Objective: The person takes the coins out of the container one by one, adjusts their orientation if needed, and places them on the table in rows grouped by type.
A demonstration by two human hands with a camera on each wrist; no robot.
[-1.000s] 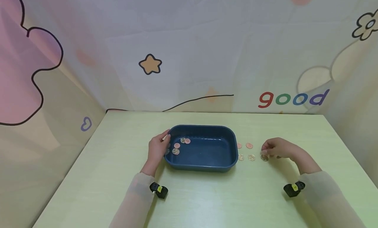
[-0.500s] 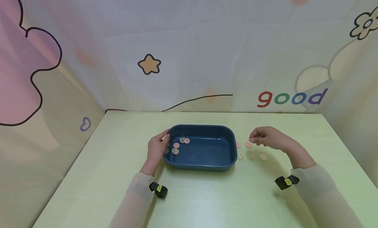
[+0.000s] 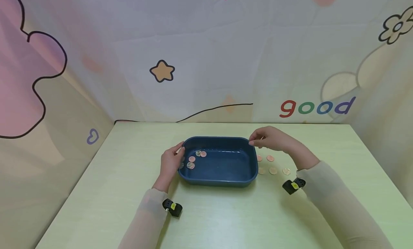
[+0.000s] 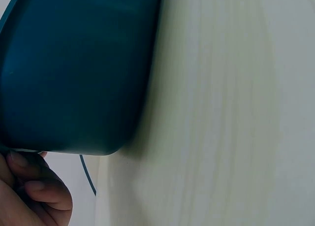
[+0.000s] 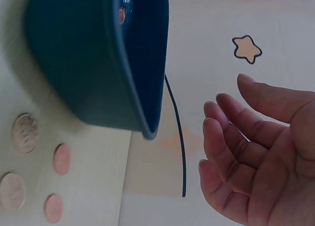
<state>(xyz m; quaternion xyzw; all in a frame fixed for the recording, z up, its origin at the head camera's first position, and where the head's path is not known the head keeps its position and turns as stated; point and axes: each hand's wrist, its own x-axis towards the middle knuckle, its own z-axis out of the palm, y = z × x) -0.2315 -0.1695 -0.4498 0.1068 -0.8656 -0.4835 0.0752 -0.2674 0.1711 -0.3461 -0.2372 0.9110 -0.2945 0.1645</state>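
A deep blue plastic tray stands on the table with several coins towards its left end. My left hand grips the tray's left end, thumb at the rim; in the left wrist view its fingers curl by the tray's end. Beside the far right corner of the tray is my right hand, holding nothing. The right wrist view shows its fingers loosely bent, with the thumb apart from them. Copper-coloured coins and larger silvery coins lie in two rows right of the tray.
The pale wooden table meets a printed cloth backdrop behind the tray. Similar cloth hangs at both sides. A small black camera is strapped to each wrist.
My right hand has moved left and away from me, from the coin at the right end of the near row to the tray's far right corner. My left hand stays on the tray.
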